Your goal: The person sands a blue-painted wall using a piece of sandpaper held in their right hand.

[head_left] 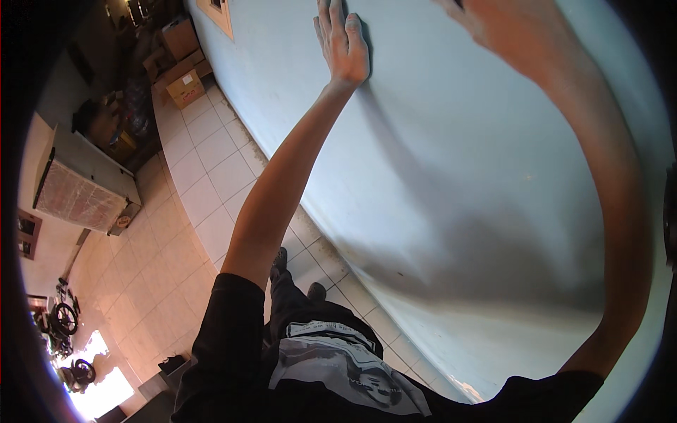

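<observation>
There it was, the left hand [344, 51], fingers extended and slightly apart, apparently flat against the pale-blue wall [458, 127] ahead and rightward! The right hand [504, 28] ran off the top edge, fingers impossible to read; what was done or left, nothing showed.

Black short-sleeved shirt [310, 410], greyish print [345, 375]

Wall [451, 141] before and right of the person [218, 324], floor [162, 247] to the left.
I see boxes [185, 87] on the floor beside the wall, farther ahead; a bulky unit [88, 194] well left, bikes [65, 321] farther back on that side.
</observation>
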`<action>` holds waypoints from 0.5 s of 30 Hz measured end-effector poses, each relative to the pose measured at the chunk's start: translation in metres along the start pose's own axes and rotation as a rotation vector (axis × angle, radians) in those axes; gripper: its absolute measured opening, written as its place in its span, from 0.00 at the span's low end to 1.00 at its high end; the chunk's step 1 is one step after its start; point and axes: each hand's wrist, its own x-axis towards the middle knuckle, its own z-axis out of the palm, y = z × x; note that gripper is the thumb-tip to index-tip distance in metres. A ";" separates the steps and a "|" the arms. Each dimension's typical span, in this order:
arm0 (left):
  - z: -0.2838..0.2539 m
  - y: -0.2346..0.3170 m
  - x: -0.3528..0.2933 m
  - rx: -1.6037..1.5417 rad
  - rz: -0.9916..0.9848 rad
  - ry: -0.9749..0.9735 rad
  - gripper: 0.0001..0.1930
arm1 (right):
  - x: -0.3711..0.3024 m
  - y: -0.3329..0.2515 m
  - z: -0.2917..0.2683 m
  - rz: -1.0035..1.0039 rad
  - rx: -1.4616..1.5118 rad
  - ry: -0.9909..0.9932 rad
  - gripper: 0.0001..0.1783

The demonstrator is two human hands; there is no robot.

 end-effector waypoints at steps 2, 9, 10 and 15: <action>0.003 0.003 -0.001 -0.018 0.007 -0.004 0.33 | -0.008 -0.007 0.025 -0.057 -0.070 0.094 0.27; 0.002 0.001 -0.011 -0.034 0.064 0.026 0.34 | -0.023 -0.019 -0.003 -0.106 -0.115 -0.081 0.30; 0.006 0.007 -0.016 -0.048 0.065 0.020 0.34 | -0.025 -0.012 -0.001 0.030 -0.225 0.054 0.30; 0.003 0.021 -0.027 -0.029 0.063 0.088 0.30 | -0.049 -0.058 0.018 -0.046 0.287 0.108 0.21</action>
